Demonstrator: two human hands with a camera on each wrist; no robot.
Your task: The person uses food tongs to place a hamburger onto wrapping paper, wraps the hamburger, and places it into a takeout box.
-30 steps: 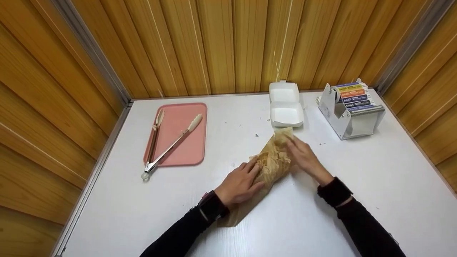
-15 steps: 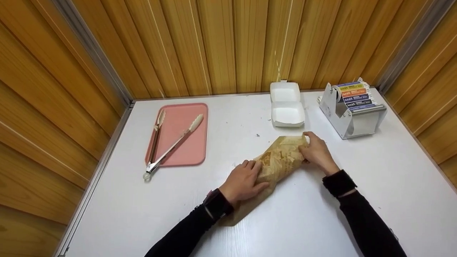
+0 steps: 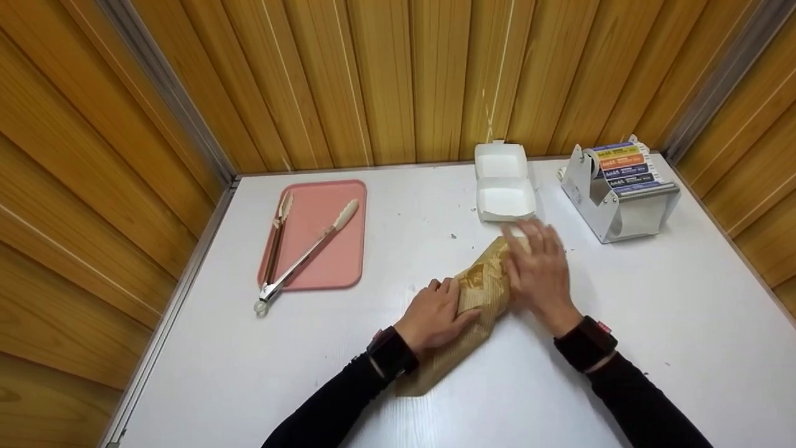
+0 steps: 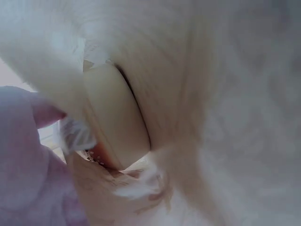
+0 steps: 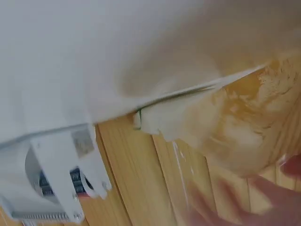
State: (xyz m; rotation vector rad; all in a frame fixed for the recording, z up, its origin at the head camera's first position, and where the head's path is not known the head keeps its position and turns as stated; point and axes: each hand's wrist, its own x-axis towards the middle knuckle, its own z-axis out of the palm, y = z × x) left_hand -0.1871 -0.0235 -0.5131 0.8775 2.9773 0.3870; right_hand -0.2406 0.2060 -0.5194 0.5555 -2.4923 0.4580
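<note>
A brown printed paper wrapper lies slantwise on the white table, folded around something. In the left wrist view a smooth, pale, rounded thing like a bun shows inside the paper, with an orange-brown lower edge. My left hand lies across the wrapper's middle and holds it, fingers on the far side and thumb on the near side. At the wrapper's upper right end is my right hand, blurred, its fingers fairly straight and spread over the paper. The right wrist view shows that end of the paper beside the right fingers.
An open white takeaway box stands just beyond the right hand. Further right is a white dispenser with colourful label rolls. At left, metal tongs lie across a pink tray. Wood-patterned walls enclose the table.
My right hand pressed on the wrapper's far end, then pinched its right edge, and now has its fingers spread over that end. The left hand keeps holding the middle.
</note>
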